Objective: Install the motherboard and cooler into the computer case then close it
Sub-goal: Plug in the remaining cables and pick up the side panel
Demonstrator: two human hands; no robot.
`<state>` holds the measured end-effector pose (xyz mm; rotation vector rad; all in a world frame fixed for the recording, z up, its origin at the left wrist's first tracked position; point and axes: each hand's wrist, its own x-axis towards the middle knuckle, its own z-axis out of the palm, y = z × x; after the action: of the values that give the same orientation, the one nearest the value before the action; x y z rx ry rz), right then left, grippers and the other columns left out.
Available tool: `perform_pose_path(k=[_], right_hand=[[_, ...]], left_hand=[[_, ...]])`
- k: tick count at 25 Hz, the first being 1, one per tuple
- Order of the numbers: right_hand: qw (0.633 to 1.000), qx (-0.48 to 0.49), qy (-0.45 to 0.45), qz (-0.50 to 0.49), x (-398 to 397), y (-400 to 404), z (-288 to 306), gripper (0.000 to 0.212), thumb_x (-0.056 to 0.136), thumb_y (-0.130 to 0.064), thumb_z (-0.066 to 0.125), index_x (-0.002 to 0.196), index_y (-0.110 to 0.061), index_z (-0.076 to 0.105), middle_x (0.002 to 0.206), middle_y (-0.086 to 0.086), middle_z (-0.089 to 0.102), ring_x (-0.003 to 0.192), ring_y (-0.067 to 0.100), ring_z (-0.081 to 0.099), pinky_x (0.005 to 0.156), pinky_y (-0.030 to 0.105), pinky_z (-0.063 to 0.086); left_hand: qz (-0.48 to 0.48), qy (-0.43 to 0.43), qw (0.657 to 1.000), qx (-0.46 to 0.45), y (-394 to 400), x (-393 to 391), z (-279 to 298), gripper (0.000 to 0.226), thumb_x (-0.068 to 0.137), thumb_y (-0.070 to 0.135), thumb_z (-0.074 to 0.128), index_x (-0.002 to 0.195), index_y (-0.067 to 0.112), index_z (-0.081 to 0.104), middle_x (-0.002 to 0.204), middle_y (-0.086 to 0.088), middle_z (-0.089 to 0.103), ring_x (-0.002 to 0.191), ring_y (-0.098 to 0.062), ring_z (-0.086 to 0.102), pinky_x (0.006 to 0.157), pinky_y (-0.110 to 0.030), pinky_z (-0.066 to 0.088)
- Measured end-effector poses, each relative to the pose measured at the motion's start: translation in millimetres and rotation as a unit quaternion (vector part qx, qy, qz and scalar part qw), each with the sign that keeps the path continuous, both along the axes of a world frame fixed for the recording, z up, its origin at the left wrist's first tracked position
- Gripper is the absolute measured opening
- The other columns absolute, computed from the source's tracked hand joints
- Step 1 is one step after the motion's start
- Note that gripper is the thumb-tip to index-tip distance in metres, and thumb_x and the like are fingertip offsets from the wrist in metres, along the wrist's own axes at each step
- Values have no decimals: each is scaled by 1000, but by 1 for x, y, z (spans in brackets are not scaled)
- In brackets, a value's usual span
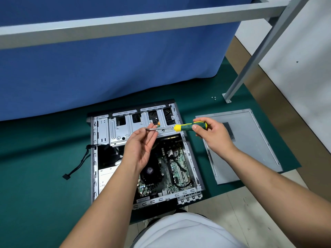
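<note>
1. Computer case (100, 158) lies on its side on the green mat (35, 176), its open side facing up, just in front of the person's knees.
2. Inside it the motherboard (176, 167) sits flat in the right part, with the round black cooler (149, 171) on it; black cables loop across the board.
3. A grey metal drive cage (123, 127) fills the far end of the case, and a pale power supply (105, 178) sits at the near left.
4. The screwdriver (189, 126), green and yellow in the handle, is held level above the drive cage, its shaft pointing left.
5. The right hand (213, 133) grasps the handle, fingers and thumb curled round it.
6. The left hand (141, 144) is raised palm up over the case, with its fingertips (152, 125) pinching the shaft close to the tip; whether a screw sits there cannot be told.
7. A black cable with a flat plug (67, 176) trails out of the left wall onto the mat.
8. The grey side panel (250, 140) lies flat on the mat, right of the case and apart from it.
9. A few small screws (213, 98) rest on the mat beyond the panel, near the foot of a grey metal frame leg (232, 90).
10. A blue cloth (107, 68) hangs behind the case.
</note>
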<state>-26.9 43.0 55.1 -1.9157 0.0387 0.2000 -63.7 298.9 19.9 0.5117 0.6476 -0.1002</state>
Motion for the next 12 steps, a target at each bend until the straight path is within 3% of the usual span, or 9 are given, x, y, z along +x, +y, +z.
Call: perform_pose_path(k=[2,7,12], right_hand=[[1000,23,-3,3,2,0,4,20,91,-21,77,109,-28,73,82,1,63,72,24,53,70,41,45],[998,64,-6,15,5,10,14,27,89,-11,79,113,-21,73,92,-7,70,82,8,61,80,25,50],[998,26,-35,46,8,10,17,29,89,-15,79,115,-27,73,110,16,71,90,29,59,86,40,49]], left_hand=[[-8,16,999,28,4,-1,-2,16,104,-1,49,119,1,55,124,-27,69,111,-35,71,86,-41,62],[24,31,999,-19,3,-2,-1,20,104,1,50,123,-3,56,119,-28,70,107,-36,73,75,-37,64],[-12,46,999,3,13,-4,0,28,104,1,51,130,-9,52,116,-32,69,106,-38,73,75,-39,64]])
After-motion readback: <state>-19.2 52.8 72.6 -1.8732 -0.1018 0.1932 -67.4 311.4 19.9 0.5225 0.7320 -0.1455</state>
